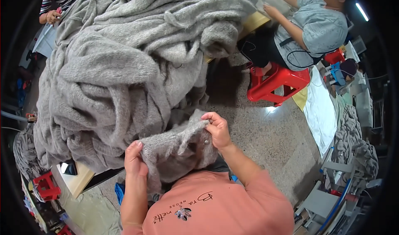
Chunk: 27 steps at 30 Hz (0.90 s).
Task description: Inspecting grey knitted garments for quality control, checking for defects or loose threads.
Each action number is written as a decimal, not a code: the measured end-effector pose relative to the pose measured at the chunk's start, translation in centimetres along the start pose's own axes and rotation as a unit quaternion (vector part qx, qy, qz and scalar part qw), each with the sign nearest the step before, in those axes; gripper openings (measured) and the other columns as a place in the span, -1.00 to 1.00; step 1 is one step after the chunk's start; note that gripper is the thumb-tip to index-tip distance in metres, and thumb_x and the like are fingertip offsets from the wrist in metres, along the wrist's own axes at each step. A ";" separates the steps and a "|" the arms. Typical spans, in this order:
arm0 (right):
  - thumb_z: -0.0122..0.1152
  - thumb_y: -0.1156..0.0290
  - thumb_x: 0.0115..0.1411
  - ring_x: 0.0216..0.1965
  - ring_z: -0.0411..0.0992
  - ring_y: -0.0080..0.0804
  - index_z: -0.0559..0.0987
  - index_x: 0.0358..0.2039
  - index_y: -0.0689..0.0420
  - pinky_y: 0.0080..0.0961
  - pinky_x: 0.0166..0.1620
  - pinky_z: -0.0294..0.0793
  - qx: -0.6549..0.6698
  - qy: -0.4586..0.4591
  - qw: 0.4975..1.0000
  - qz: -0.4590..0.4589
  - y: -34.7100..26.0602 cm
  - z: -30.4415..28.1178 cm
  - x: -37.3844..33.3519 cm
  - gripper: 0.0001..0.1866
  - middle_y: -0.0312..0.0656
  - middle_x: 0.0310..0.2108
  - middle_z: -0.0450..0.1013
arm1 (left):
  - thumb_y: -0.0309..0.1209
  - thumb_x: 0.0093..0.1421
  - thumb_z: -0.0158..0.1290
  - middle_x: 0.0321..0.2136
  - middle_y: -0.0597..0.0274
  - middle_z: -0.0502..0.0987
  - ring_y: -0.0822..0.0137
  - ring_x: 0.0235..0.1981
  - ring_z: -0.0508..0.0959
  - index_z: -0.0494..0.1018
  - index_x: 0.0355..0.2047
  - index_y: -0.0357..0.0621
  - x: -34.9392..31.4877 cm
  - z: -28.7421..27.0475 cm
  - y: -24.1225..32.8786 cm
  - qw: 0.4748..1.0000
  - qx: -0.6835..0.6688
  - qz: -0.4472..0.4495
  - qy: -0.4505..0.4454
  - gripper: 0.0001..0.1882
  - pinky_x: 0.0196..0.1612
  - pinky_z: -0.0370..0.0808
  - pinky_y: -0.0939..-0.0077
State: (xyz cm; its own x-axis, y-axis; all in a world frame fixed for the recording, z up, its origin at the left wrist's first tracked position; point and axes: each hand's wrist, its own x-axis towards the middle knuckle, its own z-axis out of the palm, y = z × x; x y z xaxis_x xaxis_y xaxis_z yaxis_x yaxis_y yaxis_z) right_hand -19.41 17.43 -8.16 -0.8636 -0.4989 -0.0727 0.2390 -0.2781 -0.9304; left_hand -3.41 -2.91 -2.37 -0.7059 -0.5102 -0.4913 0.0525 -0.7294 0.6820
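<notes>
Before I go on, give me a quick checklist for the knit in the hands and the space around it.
1. Left-hand grip: ok; the left hand pinches one edge of the grey knit piece.
2. Right-hand grip: ok; the right hand pinches its upper right part.
3. Knit smooth between the hands: not ok; it is folded and bunched.
4. Shiny button-like stud uncovered: ok; it shows just below the right fingertips.
5. Piece separate from the big grey heap: cannot tell; they overlap in view.
6. Seated co-worker clear of the piece: ok; upper right, well apart.
</notes>
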 end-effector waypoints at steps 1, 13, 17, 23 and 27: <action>-0.15 0.76 -0.03 -0.40 0.34 -0.68 0.40 -0.27 0.27 -0.74 -0.34 0.33 0.036 0.006 0.999 -0.001 -0.1 -0.1 -0.1 -0.71 -0.34 -0.43 0.40 | -0.54 0.00 -0.03 -0.47 0.22 0.49 0.36 -0.43 0.48 0.42 -0.46 -0.25 0.0 0.1 -0.2 1.000 0.000 0.010 -0.006 -0.92 -0.30 0.43 0.47; 0.29 0.31 -0.16 -0.50 0.35 -0.38 0.39 -0.24 0.17 -0.51 -0.36 0.35 -0.418 -0.109 0.902 0.025 -0.5 -0.5 -0.4 -0.56 -0.20 -0.56 0.34 | -0.45 -0.05 -0.05 -0.36 0.07 0.48 0.12 -0.27 0.46 0.41 -0.39 -0.25 2.2 -0.8 -3.2 0.995 -0.058 -0.064 0.052 -0.81 -0.12 0.39 0.20; 0.22 0.24 -0.15 -0.33 0.39 -0.12 0.36 -0.23 0.17 -0.33 -0.27 0.38 -0.518 -0.091 0.844 -0.105 0.0 0.3 -0.6 -0.53 -0.06 -0.38 0.38 | -0.44 -0.05 -0.03 -0.30 0.04 0.48 0.11 -0.23 0.45 0.40 -0.30 -0.33 2.5 -2.0 -3.5 0.996 -0.067 -0.053 0.036 -0.72 -0.07 0.36 0.21; 0.04 0.39 -0.13 -0.24 0.34 0.02 0.32 -0.28 0.22 -0.19 -0.18 0.34 -0.560 -0.186 0.806 -0.046 0.8 1.3 -0.9 -0.65 0.04 -0.30 0.34 | -0.46 -0.06 -0.03 -0.28 0.05 0.47 0.10 -0.22 0.44 0.39 -0.28 -0.33 3.3 -3.4 -3.4 0.995 -0.057 -0.057 0.059 -0.70 -0.06 0.35 0.20; -0.12 0.56 -0.11 -0.27 0.36 0.07 0.34 -0.34 0.27 -0.16 -0.21 0.34 -0.545 -0.152 0.824 -0.033 1.5 0.4 -0.7 -0.75 0.09 -0.34 0.37 | -0.47 -0.06 -0.03 -0.28 0.06 0.48 0.11 -0.22 0.44 0.40 -0.28 -0.33 3.4 -4.2 -3.6 0.995 -0.063 -0.053 0.064 -0.70 -0.07 0.35 0.22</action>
State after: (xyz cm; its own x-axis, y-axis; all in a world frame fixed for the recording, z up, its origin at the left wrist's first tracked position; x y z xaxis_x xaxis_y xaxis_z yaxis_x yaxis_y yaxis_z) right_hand -18.28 17.05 -9.38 -0.6680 -0.7408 -0.0707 -0.4875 0.5074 -0.7105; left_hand -3.03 -3.99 -8.80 -0.6170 -0.4759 -0.6268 0.0767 -0.8290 0.5539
